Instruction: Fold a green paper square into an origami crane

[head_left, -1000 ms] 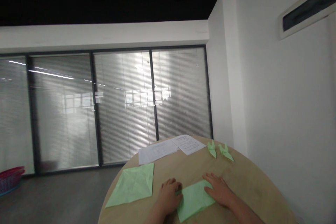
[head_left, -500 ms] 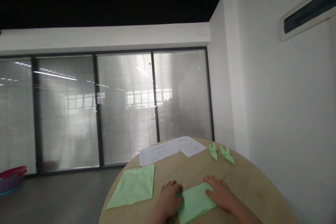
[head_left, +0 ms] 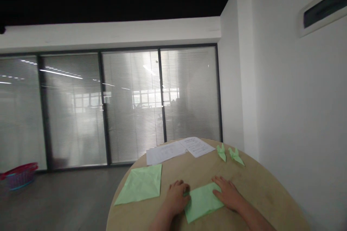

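A folded sheet of light green paper [head_left: 202,202] lies on the round wooden table in front of me, its near corner pointing towards me. My left hand [head_left: 177,196] is at the paper's left edge, fingers curled and thumb at the border, closed on that edge. On the right side, my right hand [head_left: 227,193] rests with fingers stretched out along the far right edge, the thumb lying on the paper. Left of my hands is a second green sheet [head_left: 142,183], opened out flat with crease lines.
Two green folded paper cranes [head_left: 221,152] stand at the table's far right. Printed white sheets [head_left: 165,152] lie along the far side of the round table [head_left: 260,202]. A red and blue plastic basket [head_left: 20,177] sits on the floor at left, before glass panels with blinds [head_left: 132,115].
The view has shifted slightly, so the whole scene sits a little higher and further right. Both hands stay at the folded paper's edges, with little visible movement.
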The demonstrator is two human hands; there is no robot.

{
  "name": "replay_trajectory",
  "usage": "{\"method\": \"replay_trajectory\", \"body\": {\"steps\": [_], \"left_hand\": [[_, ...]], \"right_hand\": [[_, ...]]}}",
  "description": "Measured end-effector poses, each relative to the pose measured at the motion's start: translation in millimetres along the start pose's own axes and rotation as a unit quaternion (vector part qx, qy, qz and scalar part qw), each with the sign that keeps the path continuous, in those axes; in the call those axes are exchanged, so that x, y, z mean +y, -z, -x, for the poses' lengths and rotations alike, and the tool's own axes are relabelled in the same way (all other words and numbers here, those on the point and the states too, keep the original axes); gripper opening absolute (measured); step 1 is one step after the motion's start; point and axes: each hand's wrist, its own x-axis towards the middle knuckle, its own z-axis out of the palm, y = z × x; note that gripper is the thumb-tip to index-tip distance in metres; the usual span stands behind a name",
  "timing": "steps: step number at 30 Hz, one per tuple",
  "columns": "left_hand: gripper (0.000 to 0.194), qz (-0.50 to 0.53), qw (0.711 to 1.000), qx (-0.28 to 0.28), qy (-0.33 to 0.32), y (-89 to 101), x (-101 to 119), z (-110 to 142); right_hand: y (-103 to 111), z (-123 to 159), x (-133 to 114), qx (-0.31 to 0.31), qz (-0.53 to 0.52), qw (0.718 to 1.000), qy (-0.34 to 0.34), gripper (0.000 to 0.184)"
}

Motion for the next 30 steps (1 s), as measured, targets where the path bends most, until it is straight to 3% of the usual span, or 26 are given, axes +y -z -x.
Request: {"method": "replay_trajectory", "body": {"steps": [7, 12, 20, 24, 30], "left_hand": [[0.034, 0.024, 0.999, 0.044, -0.007, -3.1, -1, -4], [0.032, 0.106, 0.990, 0.092, -0.030, -10.1, -4, -14], [0.018, 0.202, 0.963, 0.160, 0.073, -14.7, -7, -23], [0.008, 0.222, 0.956, 0.182, 0.065, -15.9, -9, -25], [0.009, 0.254, 0.946, 0.198, 0.036, -16.7, -10, -25]], "right_hand": [[1, 1, 2, 0.001, 0.016, 1.000, 0.005, 0.063], [5, 2, 1, -0.004, 0.018, 1.000, 0.004, 0.063], [6, 4, -3, -0.006, 0.024, 1.000, -0.002, 0.062], [5, 4, -4, -0.008, 0.027, 1.000, -0.003, 0.063], [2, 2, -4, 0.005, 0.035, 0.999, -0.001, 0.062]]}}
